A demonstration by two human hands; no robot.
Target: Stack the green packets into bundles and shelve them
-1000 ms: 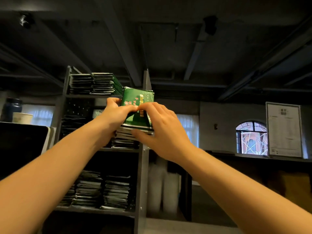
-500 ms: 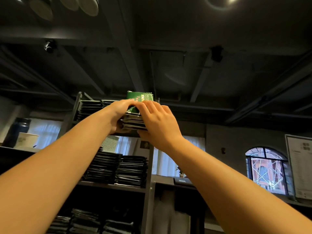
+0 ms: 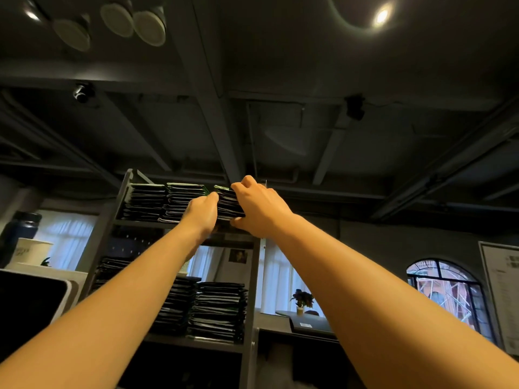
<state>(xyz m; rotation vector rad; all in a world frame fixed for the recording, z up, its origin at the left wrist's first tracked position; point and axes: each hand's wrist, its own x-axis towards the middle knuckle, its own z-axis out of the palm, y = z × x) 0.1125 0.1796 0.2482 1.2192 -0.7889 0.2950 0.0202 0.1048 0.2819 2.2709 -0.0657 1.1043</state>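
The bundle of green packets is at the right end of the top shelf, just beside the stacks, with both grips clamped on it, left hand at its side, right hand over top and underneath, evidently to keep it squared while seating.

Glossy green packets, thin film edges catching the light, fill a matt grey metal shelf rack. Nearby stand a matt paper cup and a smooth dark-blue bottle, beneath matt dark-painted ceiling beams.
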